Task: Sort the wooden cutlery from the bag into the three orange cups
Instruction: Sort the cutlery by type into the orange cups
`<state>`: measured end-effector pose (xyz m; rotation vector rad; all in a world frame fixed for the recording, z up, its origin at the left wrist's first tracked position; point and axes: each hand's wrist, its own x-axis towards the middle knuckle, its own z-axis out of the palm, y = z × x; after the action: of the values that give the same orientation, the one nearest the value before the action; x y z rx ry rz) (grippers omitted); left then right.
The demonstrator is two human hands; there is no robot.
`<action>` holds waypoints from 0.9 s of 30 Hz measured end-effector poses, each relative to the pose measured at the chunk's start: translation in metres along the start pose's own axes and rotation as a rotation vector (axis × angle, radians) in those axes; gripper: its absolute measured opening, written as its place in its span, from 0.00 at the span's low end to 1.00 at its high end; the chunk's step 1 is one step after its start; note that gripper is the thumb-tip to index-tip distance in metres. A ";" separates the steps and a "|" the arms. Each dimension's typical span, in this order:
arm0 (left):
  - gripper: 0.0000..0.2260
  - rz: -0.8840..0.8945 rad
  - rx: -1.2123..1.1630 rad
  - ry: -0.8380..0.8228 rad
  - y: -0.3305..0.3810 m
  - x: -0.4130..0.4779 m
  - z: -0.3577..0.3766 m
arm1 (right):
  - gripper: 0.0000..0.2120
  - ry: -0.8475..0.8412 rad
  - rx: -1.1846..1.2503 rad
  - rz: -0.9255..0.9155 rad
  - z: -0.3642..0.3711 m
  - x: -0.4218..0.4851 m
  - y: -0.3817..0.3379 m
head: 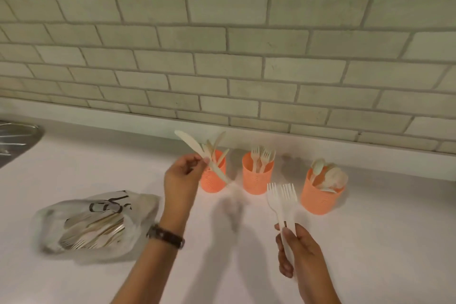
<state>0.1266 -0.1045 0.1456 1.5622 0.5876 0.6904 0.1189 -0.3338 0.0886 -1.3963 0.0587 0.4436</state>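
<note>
Our left hand (182,175) pinches one knife (191,144) near its middle between thumb and fingertips; it's slanted across the rim of the left cup (212,181), which holds knives. Handle end looks to be in front of the cup wall, not inside; blurred, can't tell for sure. If we release now, it likely slides down the outside onto the counter (370,242).

Right hand (299,254) is curled round the handles of two forks (280,201), tines up; they're in front of the gap between the middle cup (256,180) (forks) and the right cup (319,198) (spoons). The risk is a mis-sort into the spoon cup, since it's about as near.

The cups look light and stand close together; a long knife levering on a rim, or a knuckle bump, could tip one.

The bag (74,215) lies left on the counter with plenty of cutlery inside; its loose plastic may drag or spill when we reach in.
</note>
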 end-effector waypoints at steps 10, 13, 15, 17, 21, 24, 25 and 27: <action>0.07 -0.026 0.390 0.024 -0.051 0.098 0.017 | 0.09 0.030 -0.121 -0.092 0.004 0.002 -0.003; 0.12 -0.116 0.552 -0.015 -0.078 0.100 0.017 | 0.09 0.018 -0.165 -0.083 0.005 0.001 -0.006; 0.16 -0.109 0.568 -0.026 -0.084 0.098 0.014 | 0.09 0.013 -0.149 -0.047 0.004 0.001 -0.007; 0.19 -0.052 0.545 -0.035 -0.083 0.092 0.013 | 0.10 0.003 -0.109 -0.003 0.002 0.001 -0.008; 0.29 0.023 0.422 0.058 -0.060 0.062 0.011 | 0.15 -0.041 -0.036 0.016 -0.002 -0.002 -0.010; 0.23 0.144 0.293 0.141 -0.038 0.022 0.015 | 0.13 -0.104 0.012 -0.021 -0.002 -0.009 -0.013; 0.19 0.157 0.232 0.120 -0.031 0.005 0.018 | 0.11 -0.126 0.017 -0.039 -0.002 -0.010 -0.013; 0.09 0.130 0.148 -0.003 -0.023 -0.031 0.027 | 0.11 -0.161 0.023 -0.063 -0.002 -0.013 -0.014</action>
<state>0.1254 -0.1432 0.1180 1.7506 0.5480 0.7565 0.1119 -0.3410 0.1049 -1.3318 -0.1101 0.4998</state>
